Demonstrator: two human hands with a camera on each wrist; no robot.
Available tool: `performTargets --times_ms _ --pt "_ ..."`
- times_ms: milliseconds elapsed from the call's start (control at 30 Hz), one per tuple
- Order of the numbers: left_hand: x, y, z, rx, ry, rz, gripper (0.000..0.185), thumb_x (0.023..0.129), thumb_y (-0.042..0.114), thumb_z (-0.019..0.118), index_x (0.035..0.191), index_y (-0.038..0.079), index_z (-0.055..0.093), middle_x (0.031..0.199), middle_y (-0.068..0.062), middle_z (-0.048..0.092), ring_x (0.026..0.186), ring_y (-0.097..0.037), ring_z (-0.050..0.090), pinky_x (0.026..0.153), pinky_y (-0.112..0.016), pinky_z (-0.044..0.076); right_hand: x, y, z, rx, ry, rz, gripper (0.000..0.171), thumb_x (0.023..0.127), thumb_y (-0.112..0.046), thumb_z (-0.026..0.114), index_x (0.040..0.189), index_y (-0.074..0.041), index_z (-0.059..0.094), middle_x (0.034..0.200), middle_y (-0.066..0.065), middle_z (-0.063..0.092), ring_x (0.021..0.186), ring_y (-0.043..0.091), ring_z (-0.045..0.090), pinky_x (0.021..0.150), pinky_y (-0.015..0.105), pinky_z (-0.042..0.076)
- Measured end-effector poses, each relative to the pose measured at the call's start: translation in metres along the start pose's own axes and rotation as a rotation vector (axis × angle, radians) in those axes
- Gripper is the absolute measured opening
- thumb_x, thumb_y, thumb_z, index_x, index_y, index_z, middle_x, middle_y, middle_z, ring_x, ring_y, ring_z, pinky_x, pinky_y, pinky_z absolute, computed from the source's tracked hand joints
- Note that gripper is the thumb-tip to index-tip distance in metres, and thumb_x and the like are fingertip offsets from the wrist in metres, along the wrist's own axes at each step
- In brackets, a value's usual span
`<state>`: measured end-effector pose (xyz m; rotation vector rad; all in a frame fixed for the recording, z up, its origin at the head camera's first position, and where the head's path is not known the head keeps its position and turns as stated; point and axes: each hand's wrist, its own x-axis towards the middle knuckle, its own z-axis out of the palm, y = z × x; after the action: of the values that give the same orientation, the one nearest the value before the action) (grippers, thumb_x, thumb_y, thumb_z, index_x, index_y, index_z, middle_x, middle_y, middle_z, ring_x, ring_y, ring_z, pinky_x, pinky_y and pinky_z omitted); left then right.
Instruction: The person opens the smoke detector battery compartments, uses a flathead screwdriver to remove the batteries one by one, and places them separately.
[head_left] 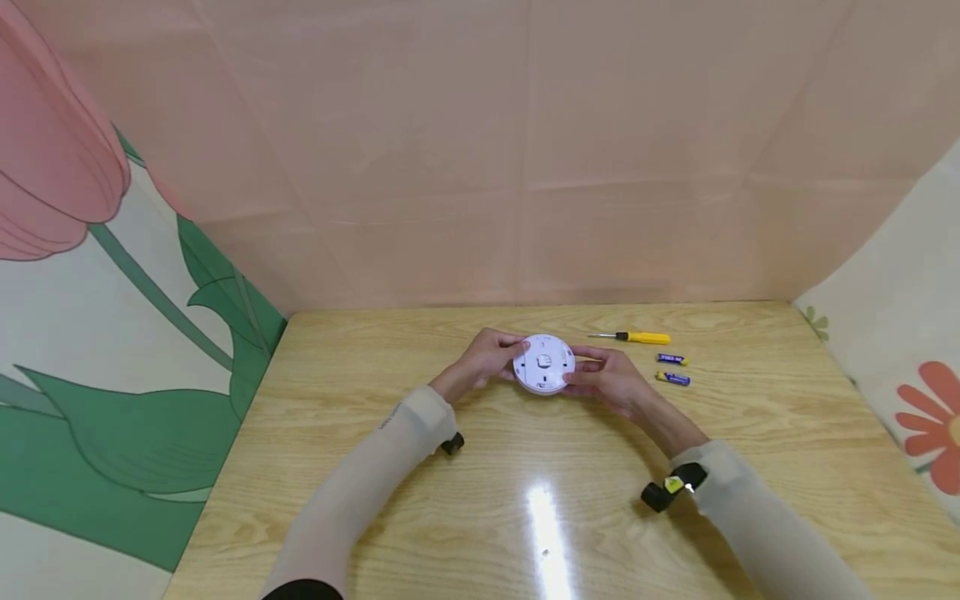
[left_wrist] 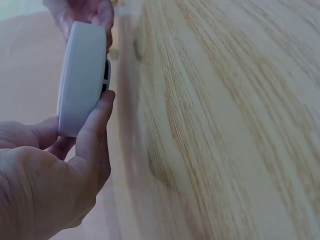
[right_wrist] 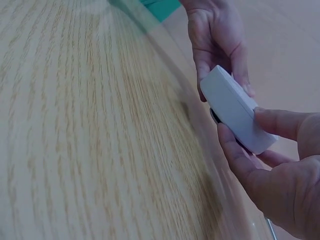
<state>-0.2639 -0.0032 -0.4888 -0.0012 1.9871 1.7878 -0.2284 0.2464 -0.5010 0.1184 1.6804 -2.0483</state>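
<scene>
A person holds a round white device [head_left: 544,363] above the middle of a wooden surface [head_left: 525,500], toward its far edge, where a pink fabric backdrop [head_left: 525,150] rises behind it. Bare wood stretches broadly toward the near edge from the device, and to either side of it. Right of the device lie a yellow-handled screwdriver [head_left: 636,337] and two blue batteries [head_left: 672,369], all near the device but apart from it.

Only the head view shows those tools and the device's flat face turned up toward the camera. The wrist views show instead that the device is held on edge and lifted clear of the wood, with a dark gap [left_wrist: 105,75] running along its rim.

The left hand [head_left: 487,357] grips the device's left rim, thumb and curled fingers [left_wrist: 95,125] clasping it. The right hand [head_left: 609,379] clasps the opposite rim, thumb on the white body and fingers [right_wrist: 235,155] curled beneath.
</scene>
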Motion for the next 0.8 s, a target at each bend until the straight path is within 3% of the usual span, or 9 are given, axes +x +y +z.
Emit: performTargets --times_ms 167,333,600,800 --pt "0.0 0.0 0.0 0.018 0.021 0.007 0.029 0.105 0.015 0.069 0.132 0.005 0.073 0.128 -0.015 0.074 0.074 -0.013 0.067 0.061 -0.028 0.062 0.002 -0.001 0.0 -0.019 0.021 0.017 0.073 0.095 0.017 0.066 0.161 0.004 0.036 0.107 0.013 0.068 0.097 0.024 0.074 0.1 0.049 0.059" --pt "0.0 0.0 -0.001 0.006 0.011 0.016 0.03 0.105 0.015 0.068 0.133 0.005 0.072 0.13 -0.015 0.072 0.077 -0.014 0.067 0.067 -0.032 0.065 0.003 0.0 -0.001 -0.086 0.002 -0.014 0.074 0.096 0.015 0.066 0.162 0.003 0.036 0.118 0.017 0.062 0.102 0.025 0.071 0.101 0.046 0.059" --pt "0.003 0.001 -0.002 -0.033 -0.009 0.046 0.032 0.106 0.015 0.067 0.137 0.007 0.071 0.126 -0.016 0.07 0.092 -0.018 0.068 0.077 -0.037 0.067 0.006 0.002 -0.006 -0.296 -0.026 -0.166 0.073 0.096 0.009 0.069 0.162 -0.008 0.043 0.125 0.026 0.06 0.103 0.023 0.069 0.094 0.038 0.062" --pt "0.001 0.006 -0.001 -0.089 -0.037 0.04 0.035 0.107 0.018 0.066 0.141 0.013 0.068 0.141 -0.015 0.066 0.105 -0.02 0.068 0.087 -0.043 0.065 0.009 0.005 -0.011 -0.378 -0.028 -0.288 0.075 0.094 0.008 0.072 0.161 -0.01 0.044 0.135 0.03 0.058 0.107 0.018 0.07 0.091 0.031 0.063"
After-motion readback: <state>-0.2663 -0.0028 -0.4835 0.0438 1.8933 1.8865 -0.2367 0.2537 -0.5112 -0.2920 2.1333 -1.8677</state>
